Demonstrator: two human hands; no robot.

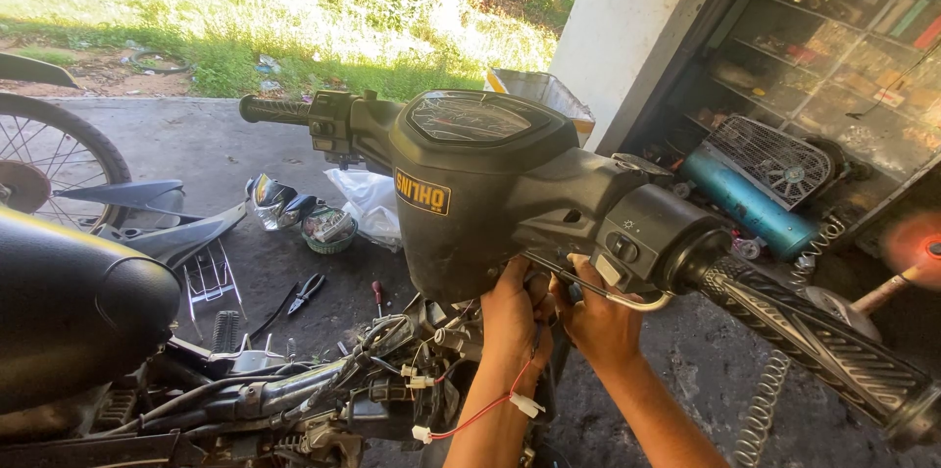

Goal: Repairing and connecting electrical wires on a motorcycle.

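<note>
both hands work up under the handlebar cover [470, 203], the left hand [512, 316] pressed against its underside and the right hand [600, 323] curled near the brake lever [608, 294]; what either pinches is hidden, so feel for the fastener and support the cover evenly. the cover is matte black, centre frame, over exposed wiring [412, 370], with a red wire [480, 414] hanging by the left wrist.

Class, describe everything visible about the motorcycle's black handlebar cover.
The handlebar cover is matt black plastic with an instrument dial on top and a yellow sticker on its face. Ribbed grips stick out either side, the near one with switches. It sits tilted above exposed wiring. The left hand and right hand reach up under its lower edge.
</note>
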